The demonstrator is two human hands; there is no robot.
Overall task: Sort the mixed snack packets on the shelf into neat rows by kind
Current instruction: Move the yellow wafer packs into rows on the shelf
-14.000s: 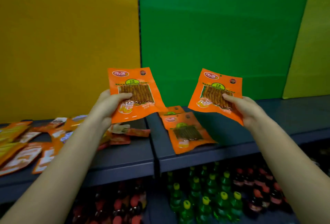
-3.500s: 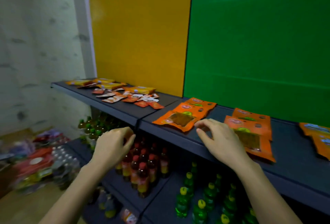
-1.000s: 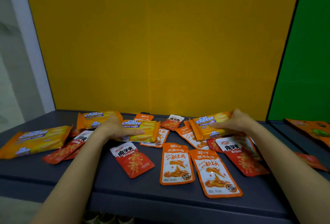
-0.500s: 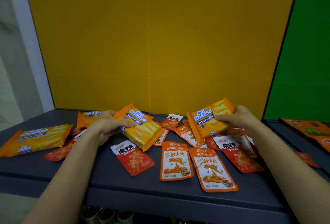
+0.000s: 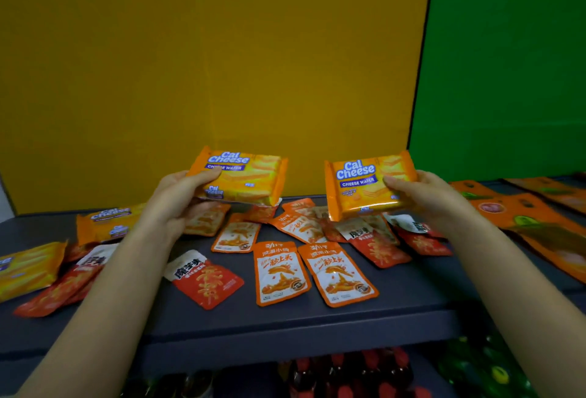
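My left hand (image 5: 177, 198) grips a yellow-orange Cal Cheese wafer pack (image 5: 244, 175) by its left end, lifted above the dark shelf (image 5: 285, 321). My right hand (image 5: 428, 198) holds a second Cal Cheese pack (image 5: 364, 182) by its right end, also raised and tilted toward me. Below them lie mixed small packets: two orange sachets (image 5: 280, 272) side by side at the front, a red packet (image 5: 206, 278) left of them, and several more orange and red ones jumbled behind. Two more Cal Cheese packs (image 5: 107, 221) lie at the far left.
Large orange packets (image 5: 536, 229) lie in rows on the adjoining shelf section at the right. A yellow back panel and a green one stand behind the shelf. Bottles (image 5: 348, 372) fill the lower shelf under the front edge.
Both hands have lifted their Cal Cheese packs higher off the shelf and drawn them apart; half a second ago they were just leaving the pile.
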